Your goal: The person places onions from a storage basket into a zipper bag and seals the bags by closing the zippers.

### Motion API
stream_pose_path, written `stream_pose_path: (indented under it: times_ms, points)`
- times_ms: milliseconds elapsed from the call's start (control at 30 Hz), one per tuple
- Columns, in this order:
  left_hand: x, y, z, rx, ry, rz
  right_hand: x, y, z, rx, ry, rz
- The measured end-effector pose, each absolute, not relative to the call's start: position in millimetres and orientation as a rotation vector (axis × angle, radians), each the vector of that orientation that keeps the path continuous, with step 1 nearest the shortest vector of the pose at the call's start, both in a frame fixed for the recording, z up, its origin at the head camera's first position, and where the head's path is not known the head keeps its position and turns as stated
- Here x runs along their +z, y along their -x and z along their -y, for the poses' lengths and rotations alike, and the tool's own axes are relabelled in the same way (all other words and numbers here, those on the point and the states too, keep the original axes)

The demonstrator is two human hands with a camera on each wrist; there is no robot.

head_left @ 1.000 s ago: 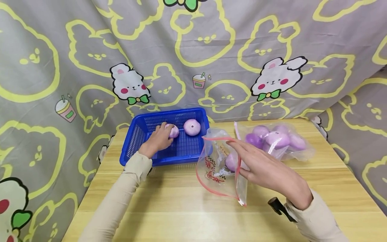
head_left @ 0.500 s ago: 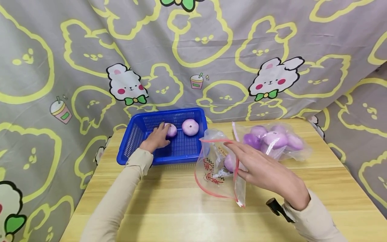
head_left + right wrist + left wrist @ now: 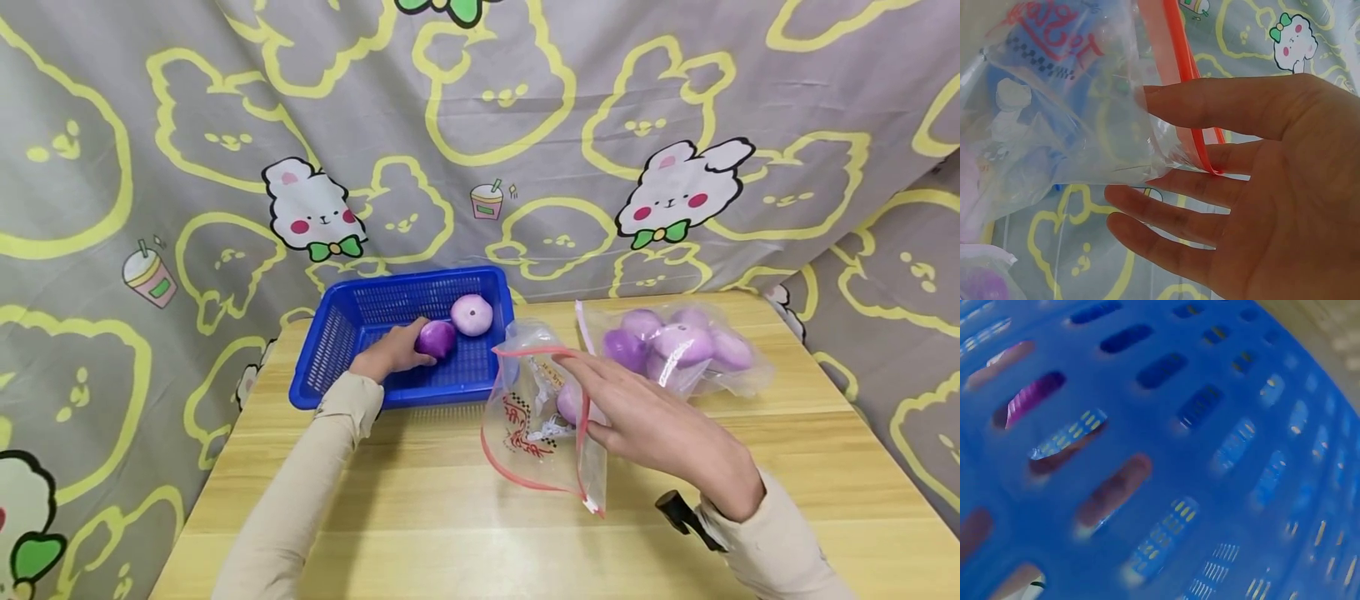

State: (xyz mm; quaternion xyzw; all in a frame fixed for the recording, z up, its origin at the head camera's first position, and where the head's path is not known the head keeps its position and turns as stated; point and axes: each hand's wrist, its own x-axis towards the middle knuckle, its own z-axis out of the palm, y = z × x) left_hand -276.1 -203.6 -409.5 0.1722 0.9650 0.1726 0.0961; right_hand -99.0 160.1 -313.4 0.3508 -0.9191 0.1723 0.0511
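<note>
My left hand (image 3: 393, 350) reaches into the blue plastic basket (image 3: 315, 367) and grips a dark purple onion (image 3: 436, 339). A paler onion (image 3: 472, 315) sits beside it at the basket's back right. In the left wrist view the perforated basket wall (image 3: 1166, 444) covers most of the hand; bits of fingers and purple show through its slots. My right hand (image 3: 660, 425) pinches the red-edged rim of a clear zip bag (image 3: 525, 417), thumb on one side and fingers on the other. The bag's mouth gapes toward me, and an onion (image 3: 568, 403) shows inside.
A second clear zip bag (image 3: 738, 371), filled with several purple onions, lies at the table's back right. A patterned grey curtain (image 3: 420, 108) hangs behind the wooden table (image 3: 465, 533). A black strap piece (image 3: 686, 517) juts from the right wrist.
My left hand has turned the onion, so its darker side now shows, and shifted it slightly right and toward me inside the basket. The right hand and bag stay nearly still.
</note>
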Motion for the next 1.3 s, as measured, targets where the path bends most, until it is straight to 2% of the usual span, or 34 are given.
stream_pose_path:
  times_ms: [467,733,1067,1300]
  points:
    - [-410,260,205,0.457,-0.493,-2.987,-310,94,-160,0.504,-1.058,2.790]
    - [-400,232,207,0.605,-0.476,-2.981,-308,89,-163,0.503,-1.052,2.795]
    - [-383,199,200,1.004,-0.302,-3.176,-310,88,-161,0.481,-1.056,2.779]
    - [-373,169,188,1.121,-0.202,-3.210,-309,88,-161,0.518,-1.009,2.820]
